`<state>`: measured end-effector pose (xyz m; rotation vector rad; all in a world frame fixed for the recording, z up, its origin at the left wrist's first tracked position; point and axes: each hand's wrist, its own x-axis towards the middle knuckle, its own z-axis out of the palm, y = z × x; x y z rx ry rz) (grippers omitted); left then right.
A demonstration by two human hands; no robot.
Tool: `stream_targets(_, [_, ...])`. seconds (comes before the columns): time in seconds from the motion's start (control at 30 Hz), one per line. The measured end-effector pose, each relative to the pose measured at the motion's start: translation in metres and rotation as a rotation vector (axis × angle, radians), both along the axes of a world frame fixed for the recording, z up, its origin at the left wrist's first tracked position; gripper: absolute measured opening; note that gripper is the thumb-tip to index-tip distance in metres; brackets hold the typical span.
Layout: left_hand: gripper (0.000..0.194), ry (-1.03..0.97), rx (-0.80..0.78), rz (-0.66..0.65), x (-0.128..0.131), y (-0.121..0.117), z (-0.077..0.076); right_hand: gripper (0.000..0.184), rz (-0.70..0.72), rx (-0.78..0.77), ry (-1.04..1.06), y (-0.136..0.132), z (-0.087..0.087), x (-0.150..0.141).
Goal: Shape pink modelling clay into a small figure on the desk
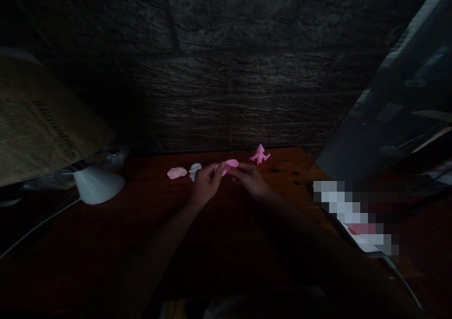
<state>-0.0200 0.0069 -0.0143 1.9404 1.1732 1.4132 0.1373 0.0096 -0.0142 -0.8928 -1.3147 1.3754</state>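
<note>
Between my two hands is a flattened piece of pink modelling clay (231, 162). My left hand (207, 181) pinches its left side with thumb and fingers. From the other side my right hand (251, 179) grips its lower right edge, thumb toward the clay. A small pink clay figure (260, 155) with a pointed top stands on the table beyond my right hand. Left of my hands lie a pale pink flat lump of clay (176, 172) and a whitish one (195, 170), the latter partly behind my left hand.
The wooden table (141, 215) meets a dark brick wall (229, 74). On the left stand a white lamp base (99, 185) with its cord and a brown paper bag (45, 121). A grey panel (374, 107) rises at right, near a white object (369, 244), partly pixelated, with a cable.
</note>
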Motion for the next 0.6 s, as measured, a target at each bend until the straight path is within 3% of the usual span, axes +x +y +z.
stream_targets(0.2, [0.049,0.01,-0.043,-0.047,-0.0014,0.0016,-0.001,0.038,0.019,0.004,0.054,0.0007,-0.0029,0.0007])
stream_targets(0.37, [0.053,-0.033,-0.041,-0.052,-0.0002,0.0021,-0.004,0.038,-0.015,0.016,-0.026,0.0019,0.0003,0.0034])
stream_targets(0.6, [0.037,0.006,-0.087,-0.096,0.0017,0.0055,-0.0079,0.037,-0.163,-0.037,0.016,0.0054,0.0028,0.0074])
